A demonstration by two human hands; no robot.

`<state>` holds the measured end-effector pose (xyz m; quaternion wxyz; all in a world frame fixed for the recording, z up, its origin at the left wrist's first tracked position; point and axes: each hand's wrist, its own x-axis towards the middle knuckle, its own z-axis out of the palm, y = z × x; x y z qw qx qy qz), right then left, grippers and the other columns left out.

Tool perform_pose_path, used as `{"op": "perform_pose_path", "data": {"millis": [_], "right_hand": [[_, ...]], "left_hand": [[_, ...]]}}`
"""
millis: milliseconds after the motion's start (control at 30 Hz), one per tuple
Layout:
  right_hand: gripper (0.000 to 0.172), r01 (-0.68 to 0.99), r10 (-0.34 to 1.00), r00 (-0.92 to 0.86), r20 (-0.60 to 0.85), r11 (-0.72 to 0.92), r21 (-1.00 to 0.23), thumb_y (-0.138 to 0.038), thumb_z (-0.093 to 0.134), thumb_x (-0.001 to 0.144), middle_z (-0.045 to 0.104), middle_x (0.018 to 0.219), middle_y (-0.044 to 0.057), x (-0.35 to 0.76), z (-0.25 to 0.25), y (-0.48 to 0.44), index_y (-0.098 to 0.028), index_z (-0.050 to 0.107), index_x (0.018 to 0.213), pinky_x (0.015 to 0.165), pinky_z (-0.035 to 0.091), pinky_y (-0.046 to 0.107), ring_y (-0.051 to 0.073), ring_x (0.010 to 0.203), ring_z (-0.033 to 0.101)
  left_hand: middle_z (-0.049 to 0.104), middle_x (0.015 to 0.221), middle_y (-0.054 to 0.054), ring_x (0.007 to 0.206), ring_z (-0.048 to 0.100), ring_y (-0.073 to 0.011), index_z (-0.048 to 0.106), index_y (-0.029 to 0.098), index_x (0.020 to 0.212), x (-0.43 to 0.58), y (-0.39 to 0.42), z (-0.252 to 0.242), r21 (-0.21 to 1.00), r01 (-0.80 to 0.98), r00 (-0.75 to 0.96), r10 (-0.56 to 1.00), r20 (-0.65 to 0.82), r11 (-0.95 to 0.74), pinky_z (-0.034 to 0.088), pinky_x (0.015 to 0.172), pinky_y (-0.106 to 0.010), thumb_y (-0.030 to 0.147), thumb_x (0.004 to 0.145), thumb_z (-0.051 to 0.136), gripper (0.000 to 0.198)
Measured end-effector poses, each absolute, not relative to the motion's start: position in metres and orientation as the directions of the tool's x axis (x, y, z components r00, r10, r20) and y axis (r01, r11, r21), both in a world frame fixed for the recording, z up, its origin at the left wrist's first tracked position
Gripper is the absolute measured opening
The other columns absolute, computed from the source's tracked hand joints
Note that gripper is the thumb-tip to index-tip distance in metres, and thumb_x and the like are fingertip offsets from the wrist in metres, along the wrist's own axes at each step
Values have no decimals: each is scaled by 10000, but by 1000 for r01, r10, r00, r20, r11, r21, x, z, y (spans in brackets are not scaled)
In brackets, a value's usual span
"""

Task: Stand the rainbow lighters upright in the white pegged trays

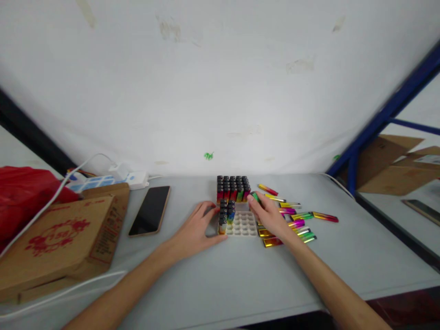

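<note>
My right hand (pixel 270 213) pinches a green lighter (pixel 255 196) with a dark top, just above the back right of a white tray (pixel 245 224) with round pockets. My left hand (pixel 195 225) grips the tray's left side, thumb by the front corner and fingers farther back. Black-topped lighters (pixel 224 215) stand upright in the tray's left columns; the pockets to their right hold nothing. Directly behind is a full block of upright lighters (pixel 233 188). Loose shiny lighters (pixel 273 241) in yellow, red, green and pink lie right of the tray, partly hidden by my right hand.
A black-screened phone (pixel 150 211) lies on the grey table (pixel 220 284) to the left. Farther left are a cardboard box (pixel 62 238), a red bag (pixel 30 197), a power strip (pixel 137 179) and a white cable (pixel 68 293). A blue frame (pixel 388 114) rises at right.
</note>
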<state>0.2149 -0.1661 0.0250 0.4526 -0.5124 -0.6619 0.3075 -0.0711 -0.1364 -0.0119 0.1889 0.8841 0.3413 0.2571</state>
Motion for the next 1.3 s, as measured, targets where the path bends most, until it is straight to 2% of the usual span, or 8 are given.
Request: {"op": "perform_pose_path", "data": {"millis": [133, 367, 667, 800, 933, 1067, 1133, 1300], "right_hand": [[652, 512, 943, -78, 323, 316, -799, -829, 507, 1089, 490, 663, -39, 205, 25, -173, -259, 490, 772, 588, 331, 292, 159, 643, 447], [676, 493, 957, -75, 279, 278, -824, -783, 548, 1055, 451, 623, -23, 194, 26, -177, -250, 428, 656, 588, 302, 294, 147, 625, 429], [464, 519, 954, -5, 301, 260, -815, -530, 534, 988, 405, 604, -33, 190, 18, -176, -261, 391, 637, 596, 271, 309, 141, 599, 379], [429, 532, 956, -13, 293, 254, -808, -506, 505, 975, 417, 597, -31, 189, 17, -176, -266, 385, 641, 598, 275, 310, 145, 595, 386], [476, 524, 951, -43, 308, 284, -803, -578, 512, 1053, 517, 641, -19, 190, 18, -176, -259, 457, 704, 624, 325, 309, 166, 628, 468], [424, 517, 940, -108, 323, 331, -789, -603, 482, 1156, 643, 780, -5, 195, 24, -179, -252, 567, 934, 663, 396, 312, 196, 692, 576], [382, 537, 926, -178, 333, 375, -756, -556, 437, 1202, 661, 825, 0, 199, 29, -181, -259, 567, 1000, 691, 425, 319, 203, 718, 601], [439, 605, 813, -335, 475, 573, -553, -529, 400, 1242, 676, 945, 54, 212, 35, -183, -260, 549, 929, 800, 467, 338, 228, 877, 642]], "left_hand": [[672, 1517, -160, 1468, 633, -414, 711, 247, 1470, -71, -136, -14, 499, 514, 629, 702, 335, -698, 576, 1264, -585, 539, 928, 935, 655], [658, 1527, -150, 1481, 615, -397, 699, 254, 1478, -72, -136, -12, 509, 504, 643, 697, 318, -697, 557, 1284, -577, 512, 949, 924, 630], [651, 1531, -168, 1488, 613, -410, 697, 231, 1466, -71, -137, -11, 520, 509, 636, 707, 310, -686, 544, 1298, -596, 473, 931, 934, 633], [650, 1541, -167, 1487, 619, -410, 700, 235, 1471, -72, -137, -12, 516, 507, 634, 704, 319, -690, 552, 1292, -585, 491, 931, 938, 643], [651, 1536, -165, 1486, 616, -409, 704, 226, 1464, -72, -135, -14, 508, 513, 636, 704, 316, -692, 554, 1288, -589, 495, 925, 946, 649], [650, 1530, -164, 1479, 617, -406, 699, 228, 1472, -72, -135, -14, 508, 516, 635, 706, 314, -690, 557, 1284, -592, 494, 927, 945, 654], [649, 1531, -162, 1480, 619, -406, 699, 236, 1473, -71, -136, -13, 512, 514, 634, 707, 313, -688, 558, 1283, -594, 505, 935, 938, 648], [648, 1529, -171, 1471, 623, -415, 702, 219, 1466, -71, -137, -11, 512, 518, 634, 710, 307, -685, 558, 1279, -601, 512, 936, 937, 649]]}}
